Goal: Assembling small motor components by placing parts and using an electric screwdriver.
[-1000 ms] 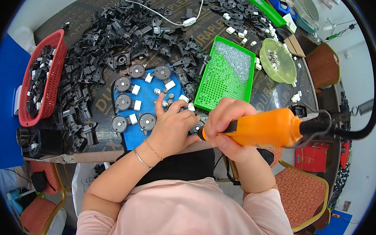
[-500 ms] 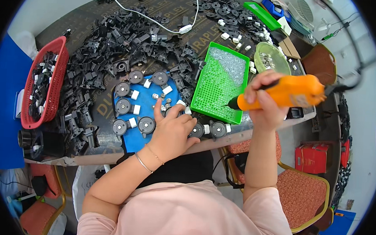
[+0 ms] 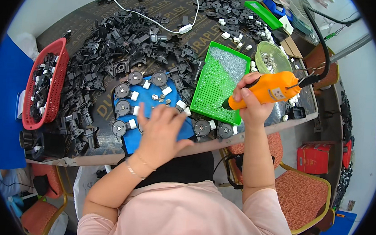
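Observation:
My right hand (image 3: 253, 106) grips an orange electric screwdriver (image 3: 276, 89). The tool's dark tip points down over the green perforated tray (image 3: 206, 88), which has a heap of small silvery screws (image 3: 231, 62) at its far end. With spread fingers, my left hand (image 3: 159, 131) is over the blue mat (image 3: 131, 145) and looks slightly blurred. Round black parts with white blocks, like this one (image 3: 122, 107), line the mat's left and far sides. Two similar round parts, one of them here (image 3: 202, 127), sit right of my left hand by the table edge. Small metal pieces (image 3: 160, 98) lie mid-mat.
Black plastic brackets (image 3: 128, 38) are heaped across the left and middle of the table. A red basket (image 3: 63, 68) stands far left. Beyond the tray is a pale green bowl (image 3: 259, 49) of small metal pieces. A white cable (image 3: 150, 21) crosses the back.
My left hand has lifted off the round parts and moved left, fingers spreading. The round parts by the table edge have shifted right. The screwdriver has moved slightly left and its hanging cable has swung.

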